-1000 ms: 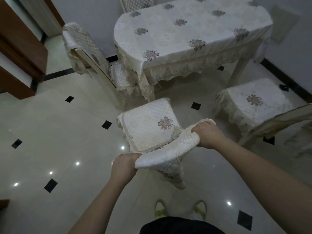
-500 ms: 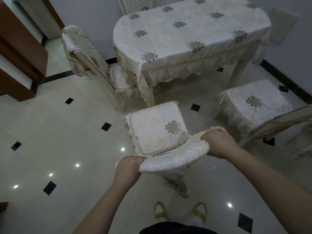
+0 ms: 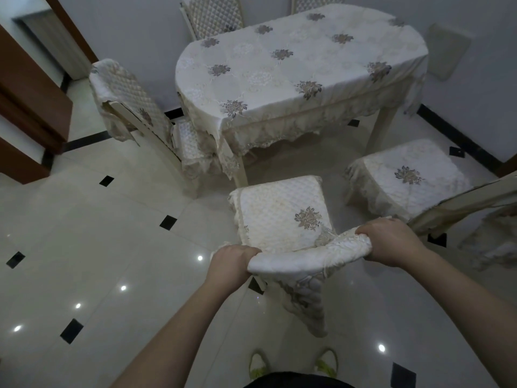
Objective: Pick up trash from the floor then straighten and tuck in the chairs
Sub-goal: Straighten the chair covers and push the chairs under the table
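Both hands grip chair (image 3: 282, 219) backrest top: left hand (image 3: 232, 264) and right hand (image 3: 391, 242) curled round its ends. Chair sits just short of table (image 3: 302, 65) near edge. Push square, evenly, clear the table leg.

Quilted cloth chair cover (image 3: 279, 217), embroidered tablecloth (image 3: 293, 65), glossy tile floor (image 3: 84, 247).

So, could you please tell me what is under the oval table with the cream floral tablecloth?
Under the oval table with the cream floral tablecloth, bare pale floor tiles and two cream legs show; the lace skirt hides the rest.
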`<state>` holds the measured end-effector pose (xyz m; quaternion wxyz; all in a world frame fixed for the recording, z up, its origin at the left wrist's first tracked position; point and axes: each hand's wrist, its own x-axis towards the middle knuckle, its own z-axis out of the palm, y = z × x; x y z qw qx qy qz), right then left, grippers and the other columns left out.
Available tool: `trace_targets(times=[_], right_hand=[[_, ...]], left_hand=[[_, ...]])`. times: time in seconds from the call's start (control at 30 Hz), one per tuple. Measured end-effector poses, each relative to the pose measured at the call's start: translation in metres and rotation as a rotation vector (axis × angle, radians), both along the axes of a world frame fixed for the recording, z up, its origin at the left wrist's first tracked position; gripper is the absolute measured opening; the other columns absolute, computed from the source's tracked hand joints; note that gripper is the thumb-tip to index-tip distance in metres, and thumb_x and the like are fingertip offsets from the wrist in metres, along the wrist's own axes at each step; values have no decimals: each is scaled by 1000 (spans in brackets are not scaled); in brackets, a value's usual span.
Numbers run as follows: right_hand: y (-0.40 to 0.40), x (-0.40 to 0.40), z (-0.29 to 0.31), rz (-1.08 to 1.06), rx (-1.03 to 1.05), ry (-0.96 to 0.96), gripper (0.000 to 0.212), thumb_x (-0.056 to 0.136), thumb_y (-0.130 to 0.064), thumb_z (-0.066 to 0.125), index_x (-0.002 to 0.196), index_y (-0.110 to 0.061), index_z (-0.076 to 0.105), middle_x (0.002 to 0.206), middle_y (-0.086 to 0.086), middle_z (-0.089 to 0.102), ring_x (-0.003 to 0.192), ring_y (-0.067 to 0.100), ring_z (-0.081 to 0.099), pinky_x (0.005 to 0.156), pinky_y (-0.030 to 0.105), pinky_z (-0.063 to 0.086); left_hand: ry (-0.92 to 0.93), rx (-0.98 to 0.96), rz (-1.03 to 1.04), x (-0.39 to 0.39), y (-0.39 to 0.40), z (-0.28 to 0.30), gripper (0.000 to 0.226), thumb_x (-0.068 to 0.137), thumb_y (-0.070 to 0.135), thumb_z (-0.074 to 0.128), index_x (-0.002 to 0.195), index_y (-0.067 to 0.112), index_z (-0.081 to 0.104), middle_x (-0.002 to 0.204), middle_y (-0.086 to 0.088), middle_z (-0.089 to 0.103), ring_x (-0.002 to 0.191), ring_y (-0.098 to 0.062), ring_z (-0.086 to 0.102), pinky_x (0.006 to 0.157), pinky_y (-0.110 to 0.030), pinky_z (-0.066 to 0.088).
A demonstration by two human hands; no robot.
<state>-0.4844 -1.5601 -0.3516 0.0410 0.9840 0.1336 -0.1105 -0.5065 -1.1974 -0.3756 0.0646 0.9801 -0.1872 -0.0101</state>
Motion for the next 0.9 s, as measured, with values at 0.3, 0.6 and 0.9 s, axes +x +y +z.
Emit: trace_targets(times=[0.3, 0.6, 0.9], right_hand=[[-35, 42, 14, -84, 57, 19, 14, 67, -32, 61, 79, -30, 68, 80, -7, 68, 78, 16, 62, 61, 25, 34], [-59, 95, 13, -113, 147, 4, 6, 68, -29, 66, 73, -30, 64, 80, -4, 69, 81, 21, 64, 68, 29, 46], [-72, 137, 20, -76, 342, -134, 24, 67, -11, 70, 88, -22, 74, 87, 4, 71, 87, 29, 62, 77, 35, 42]], left_hand=[[50, 23, 15, 44, -46, 7, 12, 75, 31, 63, 85, 34, 70, 71, 9, 66, 66, -14, 62, 52, -24, 42], [132, 92, 67, 88, -82, 18, 23, 84, 37, 56, 104, 35, 67, 92, 6, 69, 83, -20, 64, 60, -26, 41], [102, 120, 58, 130, -102, 28, 31, 82, 40, 59, 113, 38, 63, 98, 7, 69, 87, -19, 63, 61, -26, 39]])
